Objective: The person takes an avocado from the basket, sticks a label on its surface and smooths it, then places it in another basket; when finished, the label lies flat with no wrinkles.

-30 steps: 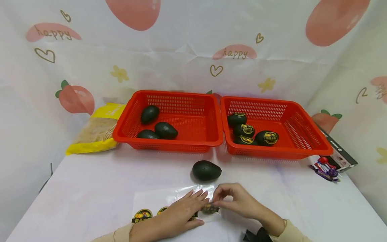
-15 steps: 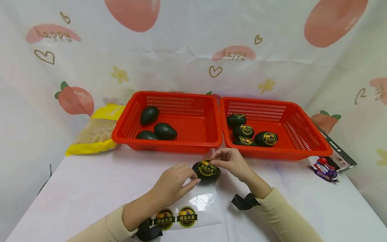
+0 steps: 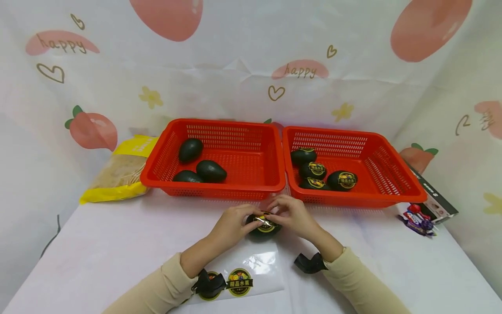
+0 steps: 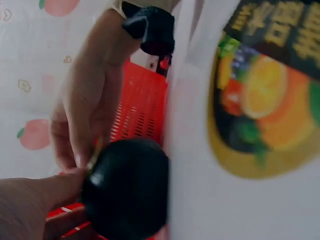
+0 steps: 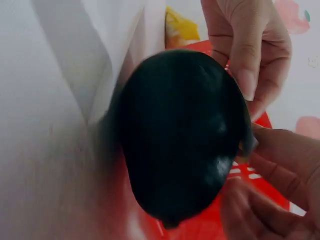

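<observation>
A dark green avocado (image 3: 259, 237) lies on the white table in front of the red baskets. On its top is a round black and gold fruit sticker (image 3: 266, 227), its upper part raised and glinting. My left hand (image 3: 234, 221) pinches the sticker's left side between thumb and fingers. From the other side, my right hand (image 3: 295, 217) pinches its upper right edge. Both wrist views show the avocado (image 5: 180, 135) large between the hands, with the sticker mostly hidden. A clear sheet (image 3: 268, 279) with round stickers (image 3: 240, 282) lies nearer, partly under my left forearm.
The left red basket (image 3: 223, 186) holds plain avocados (image 3: 211, 171). The right red basket (image 3: 361, 198) holds several stickered avocados (image 3: 342, 180). A yellow bag (image 3: 121, 170) stands at left; wrapped candies (image 3: 418, 220) and a black box (image 3: 437, 200) lie at right.
Both hands have moved forward from the sticker sheet to the avocado, bringing one sticker onto it. In the last half second my left hand has come in to take the sticker's left side.
</observation>
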### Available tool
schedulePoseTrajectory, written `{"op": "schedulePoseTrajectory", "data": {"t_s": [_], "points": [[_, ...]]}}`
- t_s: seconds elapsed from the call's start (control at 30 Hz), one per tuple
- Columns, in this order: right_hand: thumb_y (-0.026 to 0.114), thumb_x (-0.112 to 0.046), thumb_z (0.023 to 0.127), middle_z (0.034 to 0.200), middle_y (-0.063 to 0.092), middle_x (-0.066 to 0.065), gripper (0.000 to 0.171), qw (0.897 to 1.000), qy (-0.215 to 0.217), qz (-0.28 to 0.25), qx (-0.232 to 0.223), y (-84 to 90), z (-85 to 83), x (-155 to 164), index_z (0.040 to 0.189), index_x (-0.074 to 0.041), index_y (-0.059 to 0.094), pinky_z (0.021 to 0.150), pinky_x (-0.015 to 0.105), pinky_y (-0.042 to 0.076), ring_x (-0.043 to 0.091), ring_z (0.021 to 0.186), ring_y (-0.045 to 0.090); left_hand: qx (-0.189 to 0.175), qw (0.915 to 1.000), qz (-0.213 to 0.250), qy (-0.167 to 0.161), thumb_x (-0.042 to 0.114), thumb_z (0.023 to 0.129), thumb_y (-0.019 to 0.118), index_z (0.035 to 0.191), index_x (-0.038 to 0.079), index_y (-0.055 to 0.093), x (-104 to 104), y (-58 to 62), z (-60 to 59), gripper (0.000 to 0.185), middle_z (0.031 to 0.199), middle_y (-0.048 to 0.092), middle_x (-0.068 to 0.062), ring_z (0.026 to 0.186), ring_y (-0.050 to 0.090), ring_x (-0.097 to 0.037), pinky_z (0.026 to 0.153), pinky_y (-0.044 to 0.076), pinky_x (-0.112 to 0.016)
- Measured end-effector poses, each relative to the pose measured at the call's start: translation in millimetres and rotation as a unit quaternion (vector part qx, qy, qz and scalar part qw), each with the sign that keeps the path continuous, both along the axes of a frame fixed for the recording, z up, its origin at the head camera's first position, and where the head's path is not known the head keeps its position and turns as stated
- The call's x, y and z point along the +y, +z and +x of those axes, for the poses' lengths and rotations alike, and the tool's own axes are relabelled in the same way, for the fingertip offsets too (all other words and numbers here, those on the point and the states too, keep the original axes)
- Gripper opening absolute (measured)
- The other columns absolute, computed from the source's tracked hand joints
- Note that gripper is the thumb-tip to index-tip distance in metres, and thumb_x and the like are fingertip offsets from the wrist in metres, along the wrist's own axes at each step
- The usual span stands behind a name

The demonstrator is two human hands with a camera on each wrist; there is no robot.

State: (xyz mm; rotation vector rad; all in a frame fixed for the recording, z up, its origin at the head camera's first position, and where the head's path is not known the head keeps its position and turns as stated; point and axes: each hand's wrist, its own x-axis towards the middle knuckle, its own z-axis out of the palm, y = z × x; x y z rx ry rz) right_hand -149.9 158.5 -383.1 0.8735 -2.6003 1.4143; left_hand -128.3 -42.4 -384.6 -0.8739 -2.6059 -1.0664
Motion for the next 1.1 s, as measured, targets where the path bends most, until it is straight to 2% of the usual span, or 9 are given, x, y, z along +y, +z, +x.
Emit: {"op": "schedulePoseTrajectory", "data": {"t_s": [0.1,0.17,0.37,0.63,0.77,0.9,0.97,1.0,1.1], "points": [[0.077,-0.009,0.074,0.109,0.065,0.013,0.024,0.998,-0.004,0.035,0.042,-4.8,5.4,4.3,0.097,-0.006,0.072,0.089,0.041,0.05,0.025,0.103,0.061,0.005,0.9999,0.014,0.0,0.02,0.079,0.073,0.1,0.008,0.072,-2.2,-6.8,-1.3,0.024,0.102,0.07,-0.003,0.098,0.065,-0.016,0.087,0.052,-0.033],[0.075,-0.01,0.076,0.117,0.064,0.014,0.031,0.999,0.014,0.03,0.016,-9.6,7.6,8.1,0.107,-0.005,0.07,0.094,0.04,0.049,0.028,0.111,0.059,0.002,0.9996,0.029,-0.007,0.02,0.08,0.072,0.104,0.006,0.071,-2.8,-10.9,-2.9,0.027,0.105,0.07,-0.004,0.1,0.065,-0.017,0.088,0.052,-0.033],[0.068,-0.011,0.083,0.123,0.06,0.018,0.038,0.997,0.051,-0.024,-0.056,-23.1,6.1,10.6,0.119,0.001,0.062,0.096,0.018,0.043,0.027,0.118,0.055,-0.014,0.9971,0.068,-0.029,0.018,0.083,0.069,0.112,0.001,0.067,-4.4,-20.3,-6.8,0.033,0.112,0.067,-0.009,0.105,0.063,-0.021,0.09,0.051,-0.034],[0.058,-0.011,0.091,0.126,0.057,0.02,0.038,0.988,0.053,-0.075,-0.121,-27.7,4.7,7.9,0.126,0.003,0.055,0.092,0.013,0.043,-0.001,0.112,0.054,0.005,0.9985,0.045,-0.031,0.021,0.084,0.068,0.116,0.005,0.066,-6.3,-24.4,-8.2,0.036,0.117,0.066,-0.009,0.109,0.062,-0.021,0.092,0.05,-0.035],[0.055,-0.009,0.093,0.133,0.05,0.022,0.045,0.99,0.045,-0.067,-0.116,-21.6,7.7,11.4,0.135,0.005,0.044,0.097,0.022,0.045,0.018,0.12,0.054,0.015,0.9988,0.02,-0.043,0.022,0.086,0.066,0.121,0.006,0.062,-6.4,-25.5,-9.3,0.039,0.12,0.064,-0.01,0.112,0.06,-0.023,0.094,0.049,-0.037],[0.053,-0.011,0.094,0.127,0.055,0.025,0.043,0.987,-0.02,-0.106,-0.116,-11.5,12.7,36.2,0.131,0.009,0.045,0.093,0.026,0.049,0.028,0.114,0.059,0.012,0.9984,-0.006,-0.055,0.027,0.087,0.065,0.128,0.006,0.057,-6.1,-23.4,-8.6,0.046,0.125,0.061,-0.01,0.115,0.058,-0.024,0.097,0.047,-0.04],[0.053,-0.013,0.095,0.112,0.066,0.017,0.031,0.974,-0.068,-0.163,-0.14,-8.6,15.2,55.4,0.119,0.007,0.056,0.084,0.021,0.052,0.02,0.1,0.065,0.0,0.9978,-0.028,-0.061,0.032,0.086,0.066,0.133,0.008,0.052,-5.3,-20.5,-7.6,0.055,0.13,0.057,-0.01,0.118,0.056,-0.025,0.098,0.046,-0.042],[0.051,-0.012,0.096,0.104,0.069,0.013,0.025,0.962,-0.085,-0.208,-0.155,-8.0,16.1,65.1,0.111,0.005,0.061,0.08,0.02,0.054,0.016,0.093,0.067,-0.009,0.9971,-0.041,-0.064,0.035,0.084,0.068,0.135,0.008,0.05,-4.6,-18.8,-7.3,0.06,0.132,0.055,-0.011,0.12,0.054,-0.026,0.099,0.045,-0.044],[0.046,-0.014,0.098,0.084,0.072,0.001,0.025,0.911,-0.117,-0.344,-0.197,-8.8,17.8,88.2,0.09,-0.003,0.067,0.071,0.021,0.056,0.011,0.077,0.068,-0.046,0.9938,-0.076,-0.067,0.04,0.078,0.073,0.134,0.01,0.049,-2.2,-13.4,-7.5,0.068,0.131,0.055,-0.011,0.12,0.053,-0.026,0.097,0.046,-0.045]]}}
